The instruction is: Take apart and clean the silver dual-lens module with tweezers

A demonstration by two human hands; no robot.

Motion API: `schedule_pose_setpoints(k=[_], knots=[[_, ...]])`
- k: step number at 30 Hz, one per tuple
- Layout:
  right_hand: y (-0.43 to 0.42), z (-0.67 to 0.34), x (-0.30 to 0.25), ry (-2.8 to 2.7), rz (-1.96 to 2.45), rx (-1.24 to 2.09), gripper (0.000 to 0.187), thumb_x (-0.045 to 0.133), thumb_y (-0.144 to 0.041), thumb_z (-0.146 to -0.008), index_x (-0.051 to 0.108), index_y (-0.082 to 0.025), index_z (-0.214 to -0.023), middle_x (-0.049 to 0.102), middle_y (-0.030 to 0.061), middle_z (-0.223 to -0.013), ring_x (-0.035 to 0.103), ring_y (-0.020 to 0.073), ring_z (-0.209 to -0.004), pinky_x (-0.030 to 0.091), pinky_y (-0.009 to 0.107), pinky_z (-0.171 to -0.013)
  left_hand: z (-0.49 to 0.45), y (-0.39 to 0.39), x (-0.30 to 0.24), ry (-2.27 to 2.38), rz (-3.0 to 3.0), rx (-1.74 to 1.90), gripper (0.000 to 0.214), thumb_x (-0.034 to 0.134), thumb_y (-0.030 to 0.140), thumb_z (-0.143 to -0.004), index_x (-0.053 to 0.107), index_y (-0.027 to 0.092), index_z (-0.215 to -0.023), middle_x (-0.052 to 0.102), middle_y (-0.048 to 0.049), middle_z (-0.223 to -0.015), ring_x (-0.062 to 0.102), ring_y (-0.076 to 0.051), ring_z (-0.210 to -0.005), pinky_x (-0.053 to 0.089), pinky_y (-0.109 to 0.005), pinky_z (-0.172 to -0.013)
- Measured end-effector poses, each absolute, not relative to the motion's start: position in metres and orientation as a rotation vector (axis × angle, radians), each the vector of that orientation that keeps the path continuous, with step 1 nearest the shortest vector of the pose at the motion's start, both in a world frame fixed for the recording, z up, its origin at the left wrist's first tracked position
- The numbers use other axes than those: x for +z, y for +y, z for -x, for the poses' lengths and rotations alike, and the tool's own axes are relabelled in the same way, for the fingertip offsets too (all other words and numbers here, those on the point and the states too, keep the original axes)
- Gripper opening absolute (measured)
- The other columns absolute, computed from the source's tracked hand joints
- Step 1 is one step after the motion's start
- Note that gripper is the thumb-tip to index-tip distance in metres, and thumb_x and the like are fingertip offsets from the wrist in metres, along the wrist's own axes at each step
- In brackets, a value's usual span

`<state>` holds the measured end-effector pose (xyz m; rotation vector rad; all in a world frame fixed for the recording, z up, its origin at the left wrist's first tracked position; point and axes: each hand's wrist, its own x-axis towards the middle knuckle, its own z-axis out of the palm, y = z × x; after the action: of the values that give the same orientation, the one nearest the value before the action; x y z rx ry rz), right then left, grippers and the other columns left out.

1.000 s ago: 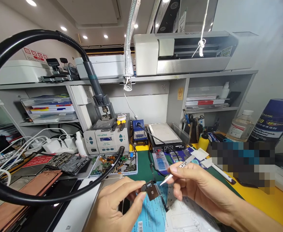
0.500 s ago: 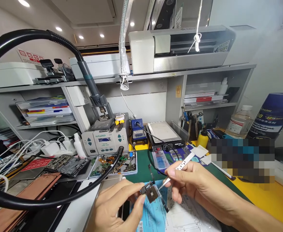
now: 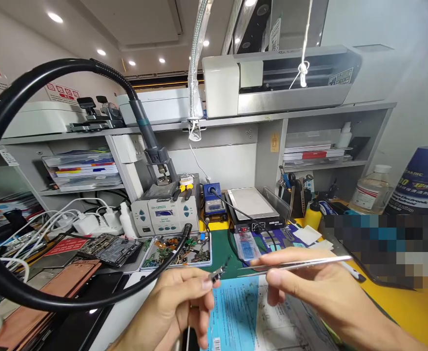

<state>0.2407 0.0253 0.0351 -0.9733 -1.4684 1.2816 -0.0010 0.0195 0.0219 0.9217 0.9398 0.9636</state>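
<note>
Two hands: left hand [image 3: 177, 302], right hand [image 3: 309, 287]. One pair of tweezers [image 3: 301, 263]. One small part [image 3: 215, 275]. One rework station [image 3: 166, 214], one heating plate [image 3: 252, 204], one parts tray [image 3: 179, 248]. Two bottles — clear bottle [image 3: 369, 192], yellow bottle [image 3: 312, 217].

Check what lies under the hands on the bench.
A blue printed sheet and a grey sheet on the green mat. The left hand, pinching a small part, and the right hand, holding tweezers, hide parts of both sheets.

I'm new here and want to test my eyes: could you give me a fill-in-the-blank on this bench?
The right hand holds thin metal ____.
The left hand pinches a small part near a ____ printed sheet.
The bottle beside the tool holder is ____.
Missing: tweezers; blue; yellow.
</note>
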Motion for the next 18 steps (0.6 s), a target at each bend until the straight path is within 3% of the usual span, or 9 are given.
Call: schedule_pose_setpoints(k=[5,10,18], knots=[[0.018,-0.237,0.032,-1.598,1.087,1.038,0.019,0.079,-0.042,-0.079,0.083,-0.036,-0.097,0.082,0.0033,-0.096,0.073,0.0233,-0.069,0.062,0.03,-0.063,0.002,0.022,0.018,0.911,-0.717,0.816,0.016,0.069,0.025,-0.075,0.072,0.009,-0.078,0.061,-0.0001,-0.058,0.051,-0.006,-0.037,0.044,-0.014,-0.03],[0.013,-0.236,0.034,-1.592,1.055,1.057,0.014,0.081,-0.04,-0.078,0.084,-0.037,-0.091,0.082,0.0021,-0.098,0.073,0.0221,-0.065,0.062,0.028,-0.058,0.002,0.023,0.016,0.885,-0.672,0.728,0.021,0.073,0.025,-0.07,0.073,0.006,-0.076,0.064,-0.003,-0.058,0.054,-0.007,-0.035,0.048,-0.016,-0.028],[0.012,-0.229,0.034,-1.452,1.045,1.207,0.016,0.079,-0.043,-0.079,0.083,-0.03,-0.087,0.071,-0.0002,-0.053,0.07,0.0205,-0.054,0.058,0.029,-0.055,0.0,0.021,0.016,0.902,-0.737,0.691,0.02,0.069,0.026,-0.072,0.072,0.006,-0.077,0.062,-0.0028,-0.059,0.052,-0.006,-0.036,0.047,-0.016,-0.03]])
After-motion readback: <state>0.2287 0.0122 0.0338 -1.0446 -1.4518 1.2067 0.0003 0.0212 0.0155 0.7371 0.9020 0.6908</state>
